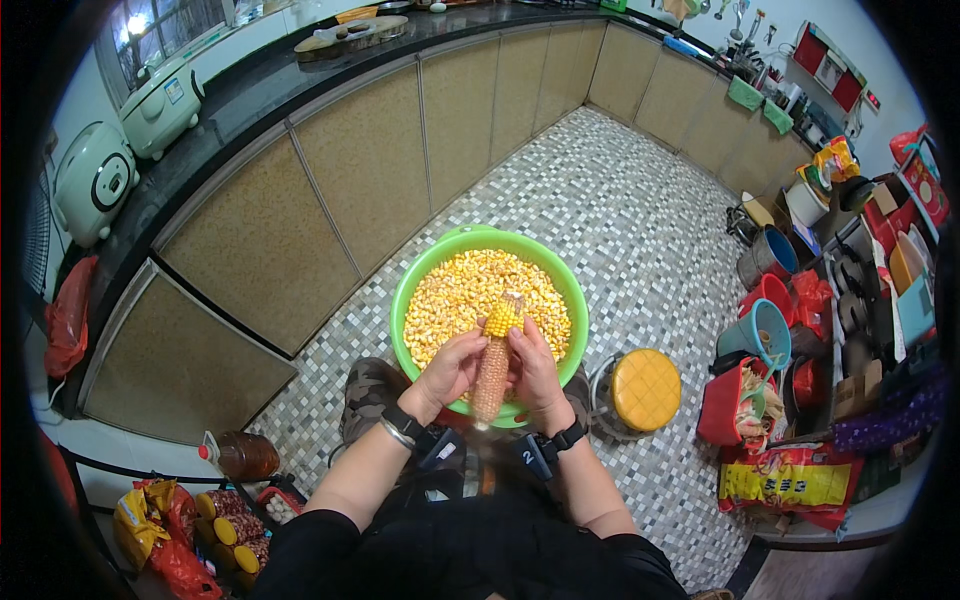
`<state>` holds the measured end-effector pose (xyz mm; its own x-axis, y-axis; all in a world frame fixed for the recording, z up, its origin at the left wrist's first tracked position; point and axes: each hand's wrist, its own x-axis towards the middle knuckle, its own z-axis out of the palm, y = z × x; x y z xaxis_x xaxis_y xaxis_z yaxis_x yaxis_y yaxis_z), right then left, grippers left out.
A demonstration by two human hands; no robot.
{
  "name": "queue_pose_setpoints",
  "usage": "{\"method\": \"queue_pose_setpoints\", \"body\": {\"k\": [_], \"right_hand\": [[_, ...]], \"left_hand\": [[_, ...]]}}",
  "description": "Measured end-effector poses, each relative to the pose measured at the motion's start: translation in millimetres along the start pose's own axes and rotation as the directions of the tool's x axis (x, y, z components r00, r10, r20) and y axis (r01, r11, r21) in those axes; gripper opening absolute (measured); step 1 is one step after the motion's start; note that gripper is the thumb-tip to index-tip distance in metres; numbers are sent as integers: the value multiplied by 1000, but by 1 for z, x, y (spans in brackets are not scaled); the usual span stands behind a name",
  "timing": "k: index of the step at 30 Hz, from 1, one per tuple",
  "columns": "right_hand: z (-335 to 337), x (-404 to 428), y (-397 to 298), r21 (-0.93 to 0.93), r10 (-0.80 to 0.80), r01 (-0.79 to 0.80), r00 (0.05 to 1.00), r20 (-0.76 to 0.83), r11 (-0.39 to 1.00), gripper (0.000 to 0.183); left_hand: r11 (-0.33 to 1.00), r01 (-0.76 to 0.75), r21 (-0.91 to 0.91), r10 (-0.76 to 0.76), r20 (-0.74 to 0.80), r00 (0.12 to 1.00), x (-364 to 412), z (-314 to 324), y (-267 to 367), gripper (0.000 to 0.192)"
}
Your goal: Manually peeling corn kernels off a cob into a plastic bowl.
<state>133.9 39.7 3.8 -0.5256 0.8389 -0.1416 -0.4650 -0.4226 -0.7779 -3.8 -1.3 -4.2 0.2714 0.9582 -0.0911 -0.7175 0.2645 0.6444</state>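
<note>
Between both hands is a corn cob, its far end still covered with yellow kernels and its nearer length bare. My left hand grips the cob from the left, fingers near the edge of the kernels. From the right, my right hand holds it with the thumb against the kernels. Below the cob, a green plastic basin holds a thick layer of loose yellow corn kernels. Each wrist wears a black strap with a small device.
A yellow round-topped stool stands right of the basin. A bottle of brown liquid is at lower left. Buckets, including a light blue bucket, and a red bin line the right side. Cabinets run along the far left.
</note>
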Motion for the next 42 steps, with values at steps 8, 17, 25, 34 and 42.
{"method": "queue_pose_setpoints", "body": {"k": [8,17,25,34,42], "right_hand": [[3,-2,-1,-19,-52,52,999,-15,998,38],[-4,0,1,50,-49,45,996,80,998,38],[2,-1,0,-1,-69,70,997,36,998,43],[-2,-2,-1,9,-18,17,999,51,1000,34],[3,-3,-1,51,-9,9,1000,-2,999,33]], "left_hand": [[989,-31,145,33,-10,999,2,-7,-7,34],[1000,8,27,-8,3,1000,2,-11,-6,40],[1000,3,-14,-4,-54,999,1,-10,-4,40],[1000,18,-4,-19,-25,1000,1,-12,-4,34],[998,27,62,-23,-70,997,2,-6,-6,33]]}}
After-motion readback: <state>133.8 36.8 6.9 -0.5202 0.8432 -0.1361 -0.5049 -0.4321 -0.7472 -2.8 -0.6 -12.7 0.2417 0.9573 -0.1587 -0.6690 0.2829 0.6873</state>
